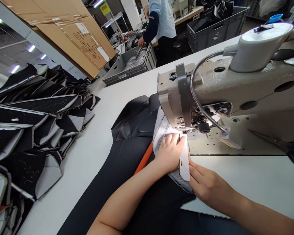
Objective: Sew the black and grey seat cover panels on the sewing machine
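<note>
A beige industrial sewing machine (235, 94) stands on the white table (127, 91). Under its needle lies a black fabric cover (132, 140) with an orange strip (143, 161) and a grey-white backing edge (160, 129). My left hand (170, 151) lies flat on the grey edge just before the presser foot, fingers stretched toward the needle. My right hand (207, 184) presses its fingertips on a narrow white strip (184, 161) that lies along the seam.
A tall pile of black and grey cut pieces (31, 130) fills the left of the table. Scissors (279, 145) lie on the machine bed at right. Cardboard (71, 32) leans behind. A person in a light blue shirt (161, 19) stands by grey crates (134, 65).
</note>
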Demonstrator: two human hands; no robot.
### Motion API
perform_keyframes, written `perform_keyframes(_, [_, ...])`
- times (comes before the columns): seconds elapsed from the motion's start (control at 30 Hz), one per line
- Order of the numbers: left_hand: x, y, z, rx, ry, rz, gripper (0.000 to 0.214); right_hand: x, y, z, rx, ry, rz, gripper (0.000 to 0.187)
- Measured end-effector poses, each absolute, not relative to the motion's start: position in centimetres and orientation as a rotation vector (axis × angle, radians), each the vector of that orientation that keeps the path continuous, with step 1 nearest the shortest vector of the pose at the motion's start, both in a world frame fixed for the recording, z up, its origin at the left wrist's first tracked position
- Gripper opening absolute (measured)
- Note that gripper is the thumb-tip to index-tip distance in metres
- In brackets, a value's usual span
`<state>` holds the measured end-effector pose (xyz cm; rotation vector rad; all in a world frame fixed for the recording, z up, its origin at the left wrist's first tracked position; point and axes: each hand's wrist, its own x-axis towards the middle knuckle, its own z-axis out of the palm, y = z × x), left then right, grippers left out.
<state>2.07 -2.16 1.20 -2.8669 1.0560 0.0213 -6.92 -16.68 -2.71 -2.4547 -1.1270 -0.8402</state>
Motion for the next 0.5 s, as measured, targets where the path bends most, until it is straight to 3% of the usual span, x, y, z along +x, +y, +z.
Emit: perform_keyframes(0.5, [1.7,-2.2,2.0,-2.626,1.118,0.222,0.069,-6.8,-17.2,-3.2,-2.598,-0.871,-0.801,0.030])
